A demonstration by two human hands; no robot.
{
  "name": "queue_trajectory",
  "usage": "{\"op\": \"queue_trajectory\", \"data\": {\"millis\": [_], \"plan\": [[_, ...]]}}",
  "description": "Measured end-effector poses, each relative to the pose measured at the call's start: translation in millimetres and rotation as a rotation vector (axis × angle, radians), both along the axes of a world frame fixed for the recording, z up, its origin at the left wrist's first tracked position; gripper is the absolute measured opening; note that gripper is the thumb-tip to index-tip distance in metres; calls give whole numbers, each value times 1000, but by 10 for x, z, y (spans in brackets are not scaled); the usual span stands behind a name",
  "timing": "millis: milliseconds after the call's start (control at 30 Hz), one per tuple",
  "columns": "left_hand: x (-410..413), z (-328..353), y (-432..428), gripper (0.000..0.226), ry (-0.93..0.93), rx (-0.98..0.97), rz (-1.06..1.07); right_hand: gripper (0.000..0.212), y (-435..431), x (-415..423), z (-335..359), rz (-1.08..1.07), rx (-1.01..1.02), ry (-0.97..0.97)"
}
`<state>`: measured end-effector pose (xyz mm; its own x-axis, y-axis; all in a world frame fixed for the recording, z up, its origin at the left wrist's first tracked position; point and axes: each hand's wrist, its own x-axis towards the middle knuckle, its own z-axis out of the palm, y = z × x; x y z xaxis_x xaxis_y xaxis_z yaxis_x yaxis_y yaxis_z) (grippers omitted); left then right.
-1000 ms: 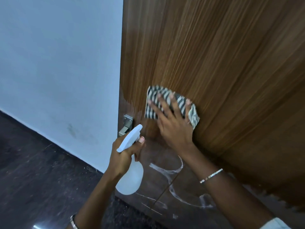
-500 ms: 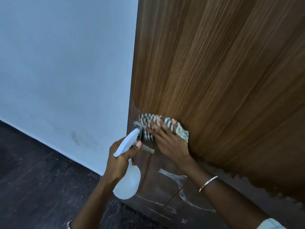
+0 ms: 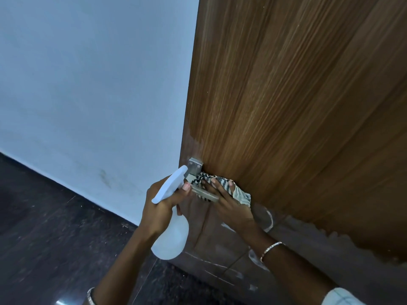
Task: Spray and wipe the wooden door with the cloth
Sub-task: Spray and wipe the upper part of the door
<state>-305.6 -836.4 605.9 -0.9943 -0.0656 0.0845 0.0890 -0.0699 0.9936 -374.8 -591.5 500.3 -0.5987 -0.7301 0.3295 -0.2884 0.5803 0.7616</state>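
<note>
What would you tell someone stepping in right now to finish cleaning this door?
Left hand grips the white spray bottle, nozzle near the door handle.
Right hand presses the striped cloth onto the wooden door right at that handle.
Done: cannot tell how much is wiped.
Left: probably finish around the handle, then spray and wipe the remaining door face.

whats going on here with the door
A person is cleaning a wooden door. The right hand presses a striped cloth against the door right at the metal door handle. The left hand grips a white spray bottle just beside the handle, its nozzle towards the door.
</note>
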Motion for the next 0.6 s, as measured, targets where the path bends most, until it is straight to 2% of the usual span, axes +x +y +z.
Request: {"op": "queue_trajectory", "data": {"millis": [100, 200, 267, 367, 500, 600], "plan": [[-21, -5, -79, 36, 7, 3, 6, 67, 61, 50, 182, 22, -40, 27], [-40, -17, -145, 35, 7, 9, -3, 67, 93, 66, 577, -10, -139, 145], [-72, -58, -188, 44, -7, 0, 1, 68, 50, 42, 910, 2, -153, 208], [-101, -101, -195, 54, -16, 1, 20, 69, -134, -34, 1299, 74, -99, 97], [-107, -44, -164, 33, 16, 30, 26, 66, -612, -275, 1455, 93, 36, -48], [-148, -84, -155, 44, 2, 6, 37, 65, -894, -429, 1556, 78, 203, -59]]}}
